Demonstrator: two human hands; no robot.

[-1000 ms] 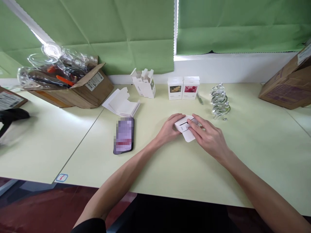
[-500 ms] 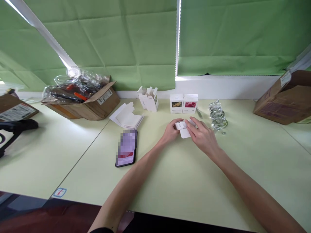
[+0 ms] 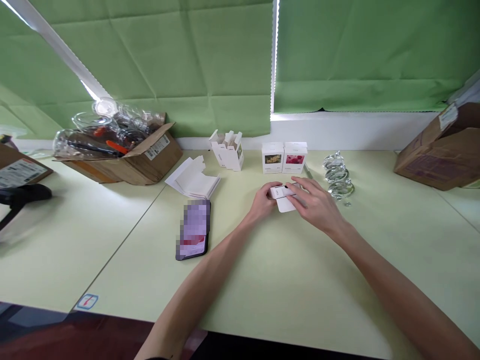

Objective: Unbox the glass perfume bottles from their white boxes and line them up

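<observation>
Between my hands is a small white carton [image 3: 278, 192] with a flap hanging out toward me. My left hand [image 3: 264, 200] grips its left end, fingers behind and thumb in front. My right hand [image 3: 317, 202] lies over its right part, fingertips on the top edge and flap, hiding much of that side. Just behind stand two white printed boxes side by side, one with a yellow picture [image 3: 273, 159] and one with a pink-red picture [image 3: 295, 159]. To the right of my right hand is a stack of clear, shiny ring-shaped pieces [image 3: 338, 175].
Left of my hands lie a phone [image 3: 194, 230] and folded white cartons [image 3: 195, 180]. Several opened white cartons [image 3: 228, 152] stand behind. A cardboard box [image 3: 146, 160] of plastic-wrapped items is at the back left, another cardboard box [image 3: 438, 147] at the right. A thin grey-green object [image 3: 308, 171] lies behind my right hand.
My right hand's fingers have shifted slightly along the carton's top, and the gap at its opening looks darker. My left hand keeps its hold. The view has moved a little.
</observation>
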